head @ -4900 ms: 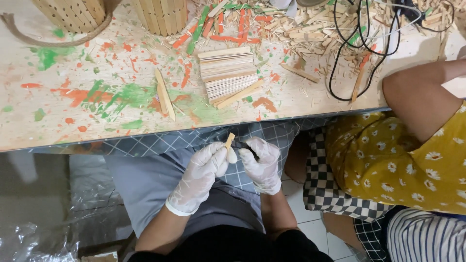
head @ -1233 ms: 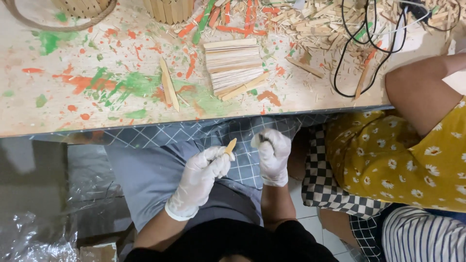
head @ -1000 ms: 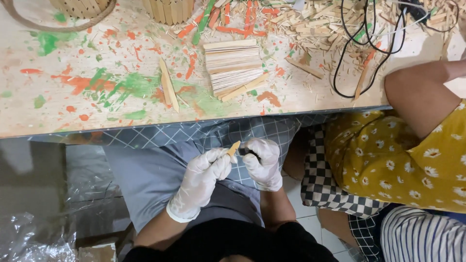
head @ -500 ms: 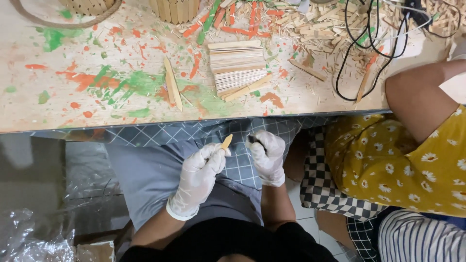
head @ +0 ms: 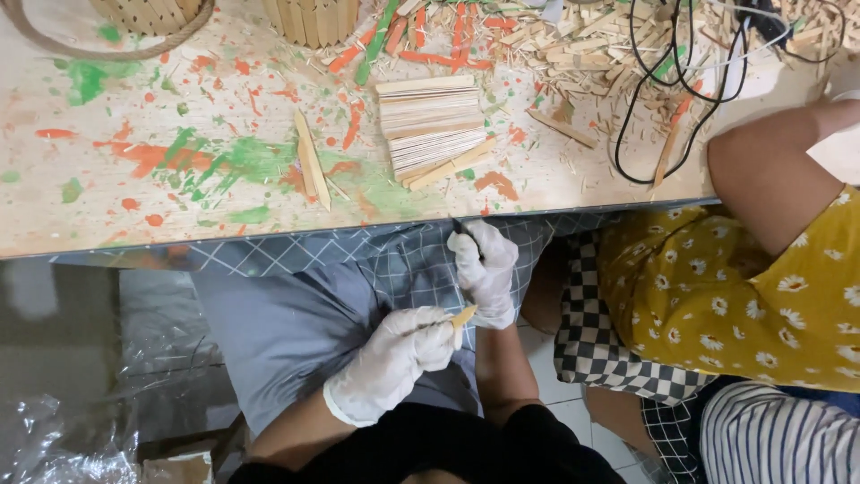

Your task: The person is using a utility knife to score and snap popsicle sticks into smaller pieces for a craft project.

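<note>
Two gloved hands: left hand (head: 399, 350) pinches a wooden stick (head: 462, 316), right hand (head: 485, 269) clasps a dark blade (head: 460, 228).

Matt white rubbery gloves cover the left hand (head: 394, 354) and right hand (head: 486, 269); the stick (head: 463, 315) is bare wood (pale, unpainted); the tabletop (head: 179, 179) is paint-smeared.

Open room over the lap at frame centre, bounded above by the table (head: 179, 224) edge. Right side blocked by a neighbouring person's arm (head: 770, 170) and yellow flowered clothing (head: 761, 305). On the tabletop, a stack of wooden sticks (head: 430, 121) sits centre; black cables (head: 681, 81) and stick scraps (head: 582, 45) crowd the upper right. Bare painted surface lies at left.
</note>
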